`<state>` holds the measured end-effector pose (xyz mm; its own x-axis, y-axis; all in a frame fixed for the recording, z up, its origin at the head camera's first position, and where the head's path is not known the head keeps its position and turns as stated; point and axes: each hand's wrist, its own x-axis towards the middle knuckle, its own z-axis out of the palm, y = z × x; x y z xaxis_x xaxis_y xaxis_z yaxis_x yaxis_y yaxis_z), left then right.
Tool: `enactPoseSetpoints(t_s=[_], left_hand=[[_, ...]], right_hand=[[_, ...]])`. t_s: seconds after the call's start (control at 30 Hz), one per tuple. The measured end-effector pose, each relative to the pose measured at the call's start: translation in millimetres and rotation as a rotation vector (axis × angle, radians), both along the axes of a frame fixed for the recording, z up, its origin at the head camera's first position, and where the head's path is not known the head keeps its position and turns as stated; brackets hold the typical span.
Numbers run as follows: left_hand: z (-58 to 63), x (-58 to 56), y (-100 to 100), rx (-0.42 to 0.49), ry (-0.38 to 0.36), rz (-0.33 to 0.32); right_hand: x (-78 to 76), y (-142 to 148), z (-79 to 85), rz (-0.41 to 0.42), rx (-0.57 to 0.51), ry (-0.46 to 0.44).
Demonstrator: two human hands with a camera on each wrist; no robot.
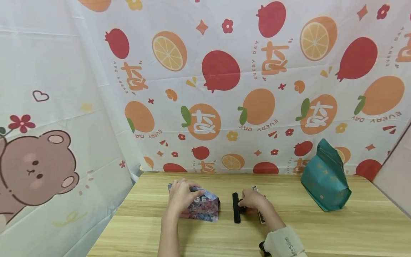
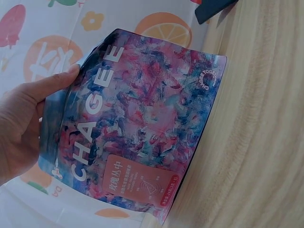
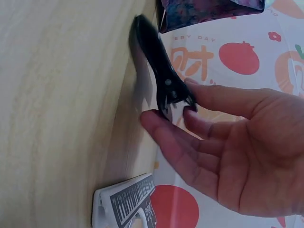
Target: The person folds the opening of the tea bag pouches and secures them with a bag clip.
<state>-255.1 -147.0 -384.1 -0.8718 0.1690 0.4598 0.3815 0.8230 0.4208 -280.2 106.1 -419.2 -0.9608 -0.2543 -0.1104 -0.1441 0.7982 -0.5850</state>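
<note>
A pink and blue CHAGEE tea pouch stands on the wooden table, its top edge folded over. My left hand grips that folded top, with the thumb on the front, as the left wrist view shows. To the right of the pouch, my right hand pinches a black sealing clip by its handles between thumb and fingers. The clip's long bar points toward the pouch, a short gap apart from it.
Under and beside my right forearm lies a flat white and black printed item. A teal bag with a folded top stands at the table's right. A fruit-print cloth hangs behind the wooden table.
</note>
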Motion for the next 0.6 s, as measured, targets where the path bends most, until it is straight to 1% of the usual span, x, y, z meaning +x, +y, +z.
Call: enactPoseSetpoints(t_s=[0.1,0.17,0.23,0.3,0.53,0.6], left_hand=[[0.3,0.3,0.1,0.001,-0.001,0.001],[0.5,0.5,0.2,0.004,-0.004,0.002],[0.5,0.9,0.1,0.005,-0.008,0.002],[0.6,1.2,-0.1,0.003,-0.009,0.001],[0.5,2.4,-1.1,-0.004,-0.010,0.000],[0.6,2.7,-1.2,0.000,-0.011,-0.002]], right_hand=[[-0.9,-0.5,0.8,-0.014,-0.044,0.019],[-1.7,-0.8,0.6,-0.019,-0.045,0.034],[-1.7,-1.0,1.0,-0.034,-0.050,0.043],[-1.4,-1.2,1.6,-0.058,-0.082,0.051],[1.3,-1.7,5.8,-0.103,-0.272,0.102],[1.2,-2.5,6.5,-0.127,-0.341,0.110]])
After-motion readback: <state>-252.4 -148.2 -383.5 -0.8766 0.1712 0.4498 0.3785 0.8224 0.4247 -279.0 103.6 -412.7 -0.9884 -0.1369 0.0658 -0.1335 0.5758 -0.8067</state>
